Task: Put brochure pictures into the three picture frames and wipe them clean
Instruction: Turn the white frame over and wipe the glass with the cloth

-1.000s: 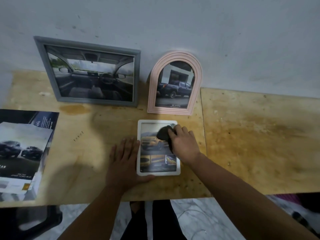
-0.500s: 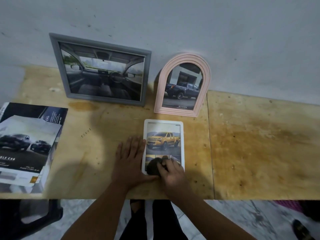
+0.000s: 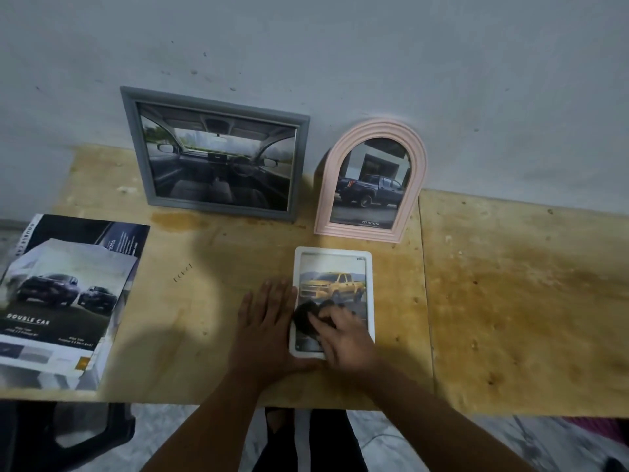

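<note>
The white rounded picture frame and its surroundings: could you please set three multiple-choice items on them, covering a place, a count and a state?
1. Where is the white rounded picture frame?
A. flat on the plywood table
B. leaning on the wall
C. on the brochure

2. How many frames lean against the wall?
A. one
B. two
C. three

3. What does the right hand do?
A. rests empty
B. lifts the frame
C. presses a dark cloth on the frame

Answers: 1 A, it lies by the left hand; 2 B, the grey rectangular frame and pink arched frame; 3 C, cloth under its fingers.
</note>
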A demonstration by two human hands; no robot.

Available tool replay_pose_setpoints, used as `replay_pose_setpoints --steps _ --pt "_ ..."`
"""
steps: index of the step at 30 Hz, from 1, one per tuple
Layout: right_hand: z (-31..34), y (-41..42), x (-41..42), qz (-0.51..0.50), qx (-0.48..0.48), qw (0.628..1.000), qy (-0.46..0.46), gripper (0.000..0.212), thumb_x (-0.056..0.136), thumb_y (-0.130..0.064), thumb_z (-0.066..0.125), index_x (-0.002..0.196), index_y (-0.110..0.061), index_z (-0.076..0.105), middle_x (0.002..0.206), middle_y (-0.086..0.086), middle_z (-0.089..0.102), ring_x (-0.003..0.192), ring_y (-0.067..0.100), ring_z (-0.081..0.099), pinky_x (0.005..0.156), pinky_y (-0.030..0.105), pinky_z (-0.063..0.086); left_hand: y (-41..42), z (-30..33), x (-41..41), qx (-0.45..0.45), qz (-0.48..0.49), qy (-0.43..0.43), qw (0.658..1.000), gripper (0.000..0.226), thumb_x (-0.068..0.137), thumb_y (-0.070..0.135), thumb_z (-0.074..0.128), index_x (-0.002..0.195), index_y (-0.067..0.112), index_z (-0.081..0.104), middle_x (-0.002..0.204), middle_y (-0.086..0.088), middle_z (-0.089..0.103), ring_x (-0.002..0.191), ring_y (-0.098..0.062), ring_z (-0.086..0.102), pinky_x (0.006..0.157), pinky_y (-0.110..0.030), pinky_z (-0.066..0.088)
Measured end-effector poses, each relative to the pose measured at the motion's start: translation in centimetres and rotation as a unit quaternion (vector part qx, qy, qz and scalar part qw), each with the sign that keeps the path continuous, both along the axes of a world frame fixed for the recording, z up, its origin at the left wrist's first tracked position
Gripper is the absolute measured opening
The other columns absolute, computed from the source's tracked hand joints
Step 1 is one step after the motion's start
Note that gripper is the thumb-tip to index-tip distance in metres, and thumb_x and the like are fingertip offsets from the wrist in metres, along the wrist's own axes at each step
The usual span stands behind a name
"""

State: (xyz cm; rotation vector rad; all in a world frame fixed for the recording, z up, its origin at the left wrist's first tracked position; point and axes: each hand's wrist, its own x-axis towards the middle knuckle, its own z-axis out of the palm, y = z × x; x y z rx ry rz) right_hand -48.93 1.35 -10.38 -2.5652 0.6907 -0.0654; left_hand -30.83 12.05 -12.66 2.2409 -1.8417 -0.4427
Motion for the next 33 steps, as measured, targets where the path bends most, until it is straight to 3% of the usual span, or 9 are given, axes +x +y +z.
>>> replay_pose_setpoints --steps 3,7,12,16,22,24,28,30,33 --pt "1.3 -3.0 0.7 0.006 0.008 1.0 -0.027 0.042 0.099 -0.023 0.049 0.138 -0.012 0.061 0.124 0.011 0.06 0.107 0.027 0.057 0.087 0.038 0.051 0.0 -0.1 0.1 -0.007 -0.001 -0.004 1.0 0.133 0.068 0.103 0.044 0.162 0.01 0.028 0.171 -0.014 0.019 0.158 -0.037 0.017 0.123 -0.065 0.018" --pt "0.4 -7.1 4.7 -0.126 -0.078 0.989 0.025 0.047 0.09 -0.015 0.062 0.136 -0.013 0.062 0.115 0.012 0.059 0.098 0.032 0.056 0.078 0.042 0.047 0.1 -0.2 0.0 0.004 -0.005 -0.007 1.0 0.135 0.066 0.104 0.043 0.162 0.011 0.027 0.171 -0.014 0.02 0.158 -0.038 0.018 0.124 -0.064 0.016" --pt "0.8 -6.8 3.4 0.025 -0.052 0.996 0.072 0.04 0.095 -0.023 0.052 0.132 -0.015 0.065 0.113 0.012 0.06 0.094 0.032 0.057 0.077 0.042 0.047 0.1 -0.4 0.1 0.015 -0.005 -0.011 1.0 0.136 0.065 0.104 0.043 0.162 0.009 0.029 0.171 -0.013 0.02 0.158 -0.037 0.017 0.123 -0.065 0.018" --pt "3.0 -10.8 2.6 -0.063 -0.122 0.974 0.18 0.056 0.088 -0.028 0.069 0.142 -0.024 0.055 0.132 0.01 0.051 0.116 0.032 0.05 0.093 0.046 0.042 0.1 -0.4 0.1 0.017 -0.007 -0.011 1.0 0.136 0.065 0.104 0.044 0.163 0.012 0.025 0.173 -0.012 0.015 0.159 -0.037 0.011 0.123 -0.065 0.017" --pt "2.3 -4.8 -3.2 -0.085 -0.142 0.962 0.218 0.062 0.071 -0.032 0.083 0.13 -0.021 0.067 0.114 0.01 0.062 0.096 0.031 0.06 0.075 0.042 0.051 0.1 -0.1 0.1 0.017 -0.01 -0.006 1.0 0.136 0.065 0.104 0.044 0.162 0.011 0.027 0.173 -0.011 0.016 0.16 -0.036 0.012 0.124 -0.064 0.017" --pt "1.4 -1.9 -4.3 -0.087 -0.142 0.962 0.214 0.059 0.073 -0.034 0.078 0.13 -0.022 0.067 0.114 0.01 0.064 0.095 0.029 0.062 0.073 0.042 0.054 0.0 0.0 0.1 0.026 -0.009 -0.002 1.0 0.137 0.064 0.105 0.043 0.163 0.012 0.026 0.173 -0.011 0.015 0.16 -0.036 0.012 0.124 -0.064 0.016" --pt "0.3 3.6 -2.7 -0.091 -0.078 0.979 0.162 0.048 0.093 -0.039 0.045 0.131 -0.021 0.066 0.122 0.013 0.066 0.104 0.033 0.065 0.083 0.046 0.057 -0.2 0.1 -0.1 0.055 -0.009 0.014 0.998 0.14 0.061 0.106 0.044 0.162 0.01 0.028 0.171 -0.013 0.02 0.159 -0.037 0.016 0.124 -0.063 0.017" --pt "0.9 4.0 -1.5 -0.083 -0.029 0.985 0.147 0.05 0.094 -0.043 0.039 0.133 -0.024 0.065 0.125 0.009 0.064 0.113 0.033 0.063 0.088 0.046 0.056 -0.1 0.3 0.2 0.082 -0.011 0.026 0.996 0.145 0.057 0.107 0.045 0.163 0.011 0.025 0.171 -0.014 0.02 0.158 -0.038 0.015 0.123 -0.062 0.015" --pt "3.2 2.0 -2.7 -0.117 0.06 0.988 0.08 0.046 0.094 -0.03 0.045 0.137 -0.027 0.061 0.127 0.0 0.058 0.113 0.024 0.057 0.092 0.037 0.051 -0.3 1.0 0.5 0.123 -0.017 0.038 0.992 0.15 0.052 0.111 0.04 0.165 0.014 0.017 0.171 -0.014 0.02 0.158 -0.034 0.009 0.123 -0.056 0.008"
